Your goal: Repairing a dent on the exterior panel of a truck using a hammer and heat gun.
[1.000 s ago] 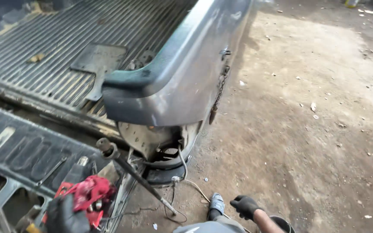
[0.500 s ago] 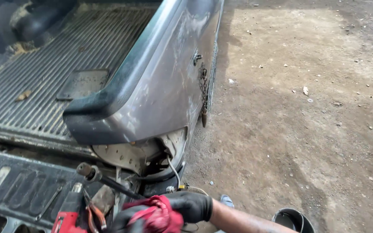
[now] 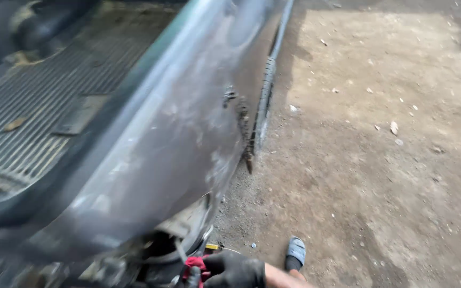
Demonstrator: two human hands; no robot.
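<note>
Red tool [image 3: 194, 265] at the bottom edge of view, tucked under the rear corner of the grey truck body panel [image 3: 172, 144]; only a small red patch shows, with a dark stub below it, so its kind and its long axis cannot be told.

Body panel: largest thing in frame, dented and dull grey, blurred, running from lower left up to the top centre. Everything below is placed from it.

- Ribbed truck bed [image 3: 44, 117]: left of the panel, dark ridges running up the frame, a flat plate and a bit of debris lying on it.
- Dirt ground [image 3: 380, 160]: right of the panel, dry, scattered with small stones.
- Tyre [image 3: 265, 101]: seen edge-on along the panel's right side, tread showing.
- Open cavity [image 3: 182, 234] at the panel's lower end, with loose wires and dark parts inside.
- Sandalled foot [image 3: 295, 253]: on the dirt, right of and below the panel's corner.
- Yellow-tipped small object [image 3: 213, 247]: on the ground just below the panel's corner, too small to identify.

Right hand [image 3: 236, 269]: black glove, coming in from the lower right with bare forearm behind it, just under the panel's corner. Fingers curled toward the red tool, which lies directly to their left and touches the glove; whether they clasp it or only rest against it cannot be told. Left hand: not visible, so the right is the nearer one.
</note>
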